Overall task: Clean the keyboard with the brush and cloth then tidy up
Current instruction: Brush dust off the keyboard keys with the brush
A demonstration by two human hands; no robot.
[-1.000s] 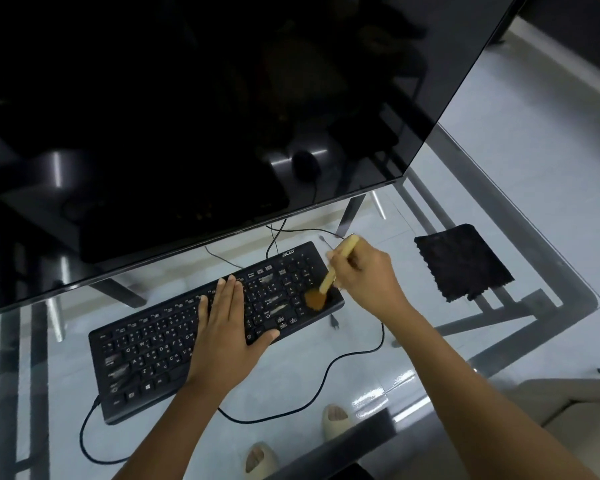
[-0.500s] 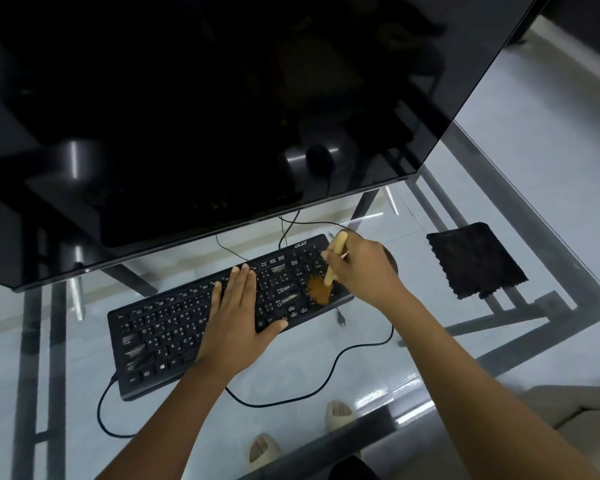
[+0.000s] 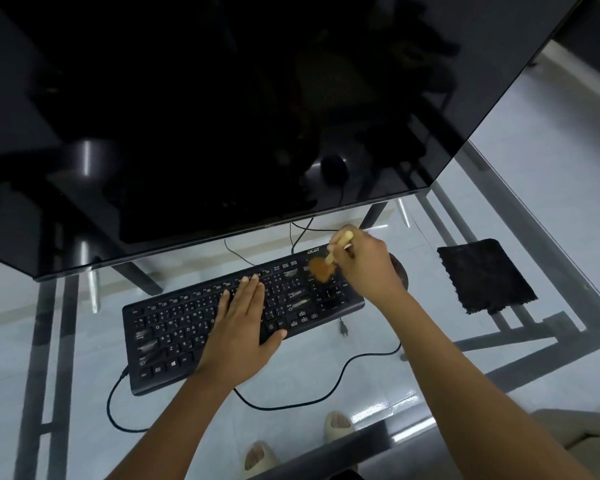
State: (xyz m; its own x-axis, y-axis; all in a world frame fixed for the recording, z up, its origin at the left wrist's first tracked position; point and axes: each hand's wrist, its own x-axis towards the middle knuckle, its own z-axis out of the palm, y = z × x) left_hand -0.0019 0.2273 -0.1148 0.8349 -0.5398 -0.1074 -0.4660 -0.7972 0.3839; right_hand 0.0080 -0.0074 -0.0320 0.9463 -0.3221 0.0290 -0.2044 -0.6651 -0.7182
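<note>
Two hands working | right hand (image 3: 364, 263) gripping wooden-handled tan-bristled brush (image 3: 323, 268), sweeping right end of black corded keyboard (image 3: 174, 327) | left hand (image 3: 243, 327) lying flat, steadying | brushing step ongoing | next: sweeping leftward, then fetching dark square cloth (image 3: 485, 275) lying well apart.

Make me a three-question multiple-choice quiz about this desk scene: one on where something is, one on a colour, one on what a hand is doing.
1. Where does the cloth lie?
A. On the keyboard
B. On the glass table, right of the keyboard
C. In the left hand

2. What colour are the brush bristles?
A. Orange-brown
B. White
C. Blue

3. What is the left hand doing?
A. Holding the brush
B. Lifting the cloth
C. Resting flat on the keys

Answers: 1 B, the cloth sits apart on the table. 2 A, the brush tip shows orange-brown on the keyboard. 3 C, its fingers lie spread; the right hand grips the brush.
</note>
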